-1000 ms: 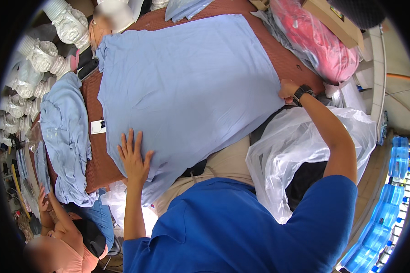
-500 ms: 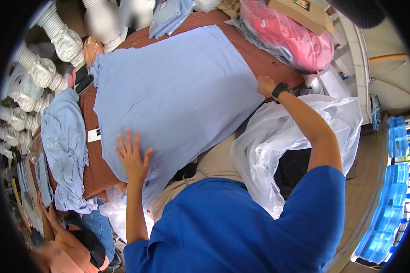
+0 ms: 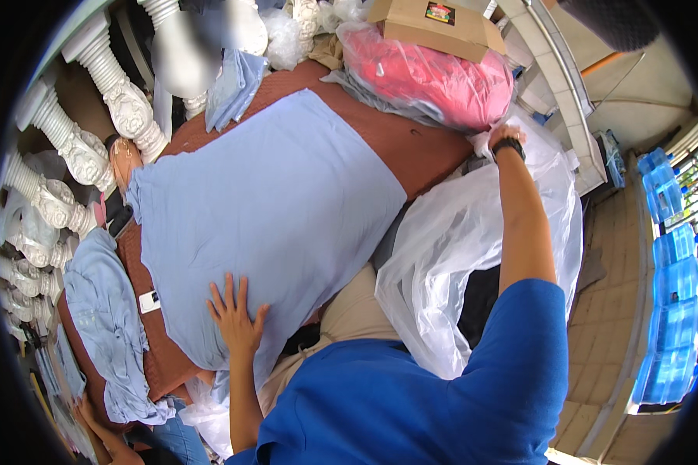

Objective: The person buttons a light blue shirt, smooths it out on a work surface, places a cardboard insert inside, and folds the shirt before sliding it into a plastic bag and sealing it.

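Head view: a light blue garment (image 3: 271, 225) lies spread flat on a brown table (image 3: 434, 159), its long axis running from the near left to the far right. Left hand (image 3: 235, 318) rests flat on the garment's near edge — fingers spread, palm down, gripping nothing. Right hand (image 3: 504, 138) is stretched to the far right, touching a clear plastic bag (image 3: 457, 256) beside a pink bagged bundle (image 3: 434, 77) — whether it pinches the plastic cannot be told. More blue cloth (image 3: 105, 310) lies at the left
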Demonstrator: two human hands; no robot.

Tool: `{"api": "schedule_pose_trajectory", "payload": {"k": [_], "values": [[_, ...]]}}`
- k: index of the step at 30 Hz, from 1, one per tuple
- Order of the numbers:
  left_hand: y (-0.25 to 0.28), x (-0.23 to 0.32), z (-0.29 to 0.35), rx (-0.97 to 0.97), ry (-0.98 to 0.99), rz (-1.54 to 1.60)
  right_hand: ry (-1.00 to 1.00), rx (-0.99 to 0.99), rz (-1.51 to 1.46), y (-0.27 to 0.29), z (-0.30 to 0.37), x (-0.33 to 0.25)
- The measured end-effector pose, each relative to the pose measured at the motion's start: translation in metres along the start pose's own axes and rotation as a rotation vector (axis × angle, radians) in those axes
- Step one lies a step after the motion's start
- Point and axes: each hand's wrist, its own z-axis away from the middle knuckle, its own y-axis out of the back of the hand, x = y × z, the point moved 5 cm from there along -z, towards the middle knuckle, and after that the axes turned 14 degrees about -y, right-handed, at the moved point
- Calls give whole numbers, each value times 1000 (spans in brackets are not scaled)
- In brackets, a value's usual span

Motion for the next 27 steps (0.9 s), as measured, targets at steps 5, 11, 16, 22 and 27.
{"api": "schedule_pose_trajectory", "payload": {"k": [5,11,16,22,27], "values": [[1,2,-2,-7,-8,-2,10,179,-33,-44,7,36],[8,-4,8,-35,19,-29,28,166,-112,11,58,21],[21,-21,4,130,69,353,470,572,-160,125,120,-6],[81,-52,-27,568,153,508,1246,808,-442,216,422,-16],[109,-107,-8,1156,322,671,2058,545,-584,142,537,-37]]}}
